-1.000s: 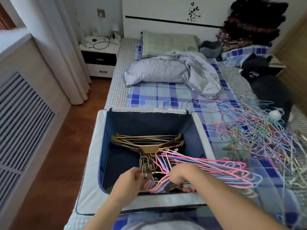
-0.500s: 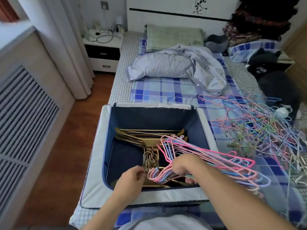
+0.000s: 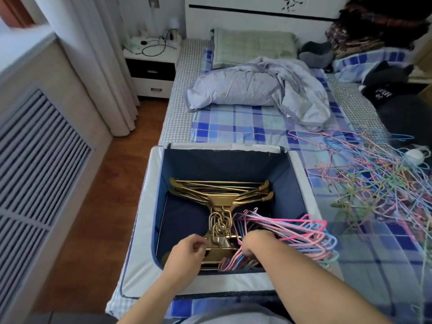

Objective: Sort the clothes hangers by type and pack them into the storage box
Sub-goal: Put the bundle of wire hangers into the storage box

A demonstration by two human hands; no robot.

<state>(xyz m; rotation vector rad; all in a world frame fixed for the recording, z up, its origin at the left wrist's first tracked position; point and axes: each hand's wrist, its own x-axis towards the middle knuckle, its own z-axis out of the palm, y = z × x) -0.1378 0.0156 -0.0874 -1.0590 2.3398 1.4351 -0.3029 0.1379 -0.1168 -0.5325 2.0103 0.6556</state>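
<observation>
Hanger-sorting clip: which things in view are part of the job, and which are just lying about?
Part of the job:
storage box
gold hangers in the box
pastel wire hanger bundle, in the right hand grip
left hand at the gold hangers
tangled wire hanger pile on the bed

Lying about:
crumpled duvet
green pillow
nightstand
dark clothes

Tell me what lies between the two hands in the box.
In the head view, gold hangers lie between the left hand and right hand, inside the box.

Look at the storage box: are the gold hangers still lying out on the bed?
No. The gold hangers lie inside the storage box; only the tangled coloured wire hangers lie on the bed.
</observation>
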